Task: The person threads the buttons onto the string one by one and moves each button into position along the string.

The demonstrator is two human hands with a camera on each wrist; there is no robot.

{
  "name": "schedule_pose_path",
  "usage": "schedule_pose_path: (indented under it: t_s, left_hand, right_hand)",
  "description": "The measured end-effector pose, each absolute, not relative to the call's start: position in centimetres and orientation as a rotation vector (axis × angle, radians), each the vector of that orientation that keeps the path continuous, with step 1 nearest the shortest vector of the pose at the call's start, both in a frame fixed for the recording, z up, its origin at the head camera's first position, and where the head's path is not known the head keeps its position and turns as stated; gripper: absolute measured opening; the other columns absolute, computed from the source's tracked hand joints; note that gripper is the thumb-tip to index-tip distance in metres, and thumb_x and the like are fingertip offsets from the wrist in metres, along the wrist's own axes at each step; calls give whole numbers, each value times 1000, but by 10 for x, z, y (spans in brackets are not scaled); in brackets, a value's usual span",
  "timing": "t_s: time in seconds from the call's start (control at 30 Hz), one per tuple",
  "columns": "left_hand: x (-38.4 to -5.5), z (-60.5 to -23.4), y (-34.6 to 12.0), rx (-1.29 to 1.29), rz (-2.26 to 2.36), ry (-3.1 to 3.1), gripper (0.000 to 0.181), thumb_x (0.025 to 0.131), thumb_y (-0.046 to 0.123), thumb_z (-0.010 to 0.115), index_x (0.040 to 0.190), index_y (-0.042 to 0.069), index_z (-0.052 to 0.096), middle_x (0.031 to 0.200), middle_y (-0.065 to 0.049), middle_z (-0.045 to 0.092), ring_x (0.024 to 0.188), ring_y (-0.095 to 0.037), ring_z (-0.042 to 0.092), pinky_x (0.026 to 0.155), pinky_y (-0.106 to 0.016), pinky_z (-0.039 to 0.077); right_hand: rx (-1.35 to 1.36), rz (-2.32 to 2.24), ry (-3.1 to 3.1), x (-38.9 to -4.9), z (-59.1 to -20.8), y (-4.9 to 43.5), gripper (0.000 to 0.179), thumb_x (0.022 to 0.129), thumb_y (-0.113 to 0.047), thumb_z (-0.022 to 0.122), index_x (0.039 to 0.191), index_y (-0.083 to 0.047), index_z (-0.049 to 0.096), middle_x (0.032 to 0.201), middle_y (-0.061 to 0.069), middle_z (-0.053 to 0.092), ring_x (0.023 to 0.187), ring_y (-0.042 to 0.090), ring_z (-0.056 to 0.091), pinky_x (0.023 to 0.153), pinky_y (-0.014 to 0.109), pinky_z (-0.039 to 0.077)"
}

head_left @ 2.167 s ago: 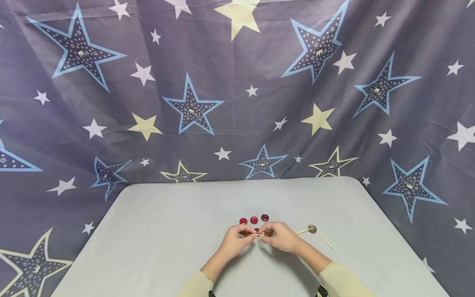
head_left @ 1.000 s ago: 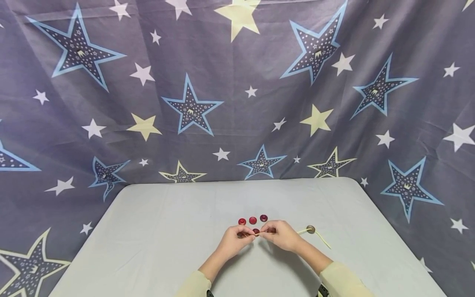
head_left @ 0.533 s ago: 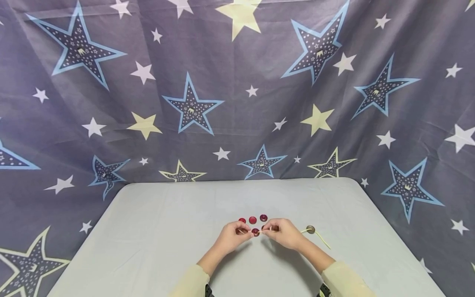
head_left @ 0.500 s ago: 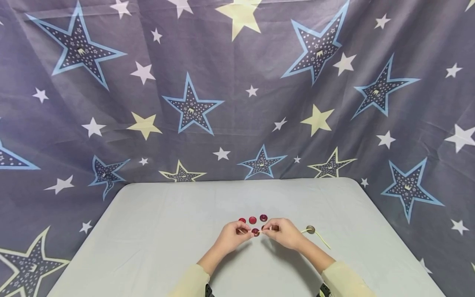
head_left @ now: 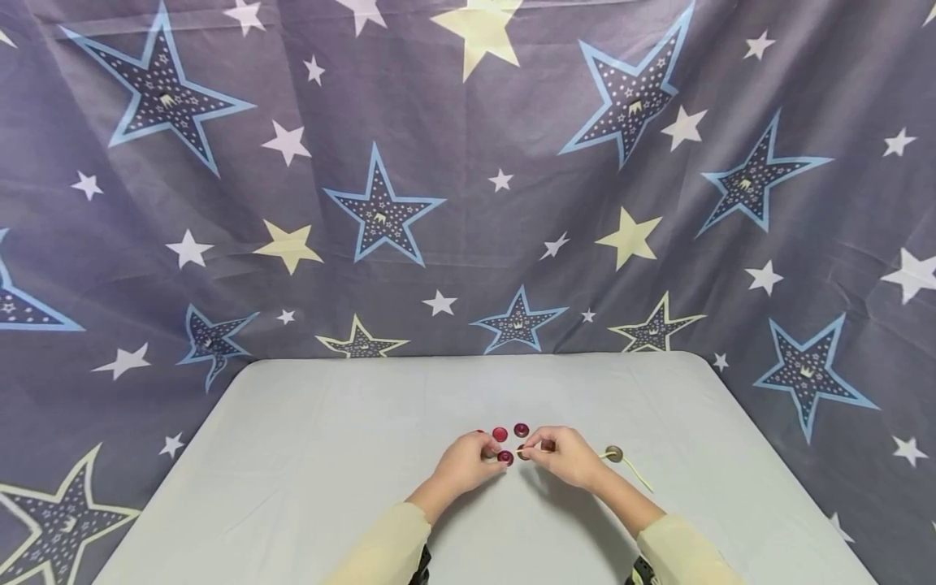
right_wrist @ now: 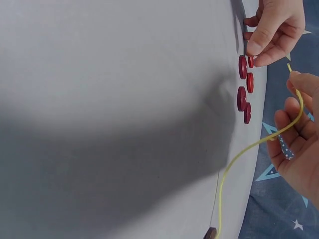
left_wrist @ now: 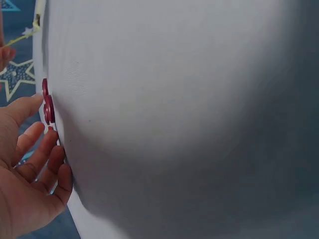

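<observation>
My right hand (head_left: 566, 457) pinches a yellow cord (right_wrist: 247, 149) close to its end, and the short tip sticks out past thumb and finger. From there the cord runs through the hand to a round brown bead (head_left: 613, 453) on the table. My left hand (head_left: 464, 465) has its fingers loosely bent and parted, with the fingertips right at the edge of a dark red button (head_left: 505, 458). Another dark red button (head_left: 522, 452) lies below the right fingertips. Behind are a bright red button (head_left: 500, 435) and a maroon one (head_left: 522, 429); one more red button is mostly hidden by the left hand.
The white-covered table (head_left: 351, 422) stretches to both sides and behind the buttons. A grey curtain (head_left: 453, 244) with stars hangs at its back and sides. The cord's other end trails past the bead on the right.
Half a second ago both hands held the cord across the front dark red button. Now the left hand has let go of it, and the right hand has drawn the cord slightly away.
</observation>
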State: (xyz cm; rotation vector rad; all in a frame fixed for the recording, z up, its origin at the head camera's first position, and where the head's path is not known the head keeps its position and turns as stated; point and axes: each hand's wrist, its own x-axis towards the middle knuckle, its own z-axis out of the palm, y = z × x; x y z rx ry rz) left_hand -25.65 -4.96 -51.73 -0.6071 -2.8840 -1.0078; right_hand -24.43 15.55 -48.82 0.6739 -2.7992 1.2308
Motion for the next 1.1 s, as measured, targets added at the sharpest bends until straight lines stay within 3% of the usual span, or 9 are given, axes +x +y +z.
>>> schedule_pose_path:
  t_s: [0.47, 0.77, 1.1]
  left_hand:
    - [-259, -517, -40, -562, -836, -2961, 34, 72, 33, 78, 94, 9, 68, 77, 2, 56, 69, -9, 47, 62, -24, 41]
    - [-258, -516, -39, -548, -783, -2970, 35, 72, 35, 78, 94, 10, 69, 77, 1, 56, 69, -10, 47, 60, -25, 39]
    - [-256, -515, -38, -532, -732, -2984, 32, 71, 34, 78, 93, 13, 69, 75, 3, 52, 67, -9, 44, 56, -23, 35]
  right_hand:
    - [653, 1232, -2807, -246, -487, 159, 6, 85, -13, 66, 83, -12, 70, 57, -6, 47, 52, 0, 37, 49, 19, 33]
    - [741, 1227, -2686, -245, -492, 159, 6, 84, -12, 65, 80, -9, 69, 55, -14, 41, 50, -3, 34, 45, 19, 31]
    - [634, 1215, -2818, -249, -492, 159, 6, 85, -18, 67, 82, -13, 70, 57, -7, 46, 51, 0, 37, 49, 19, 33]
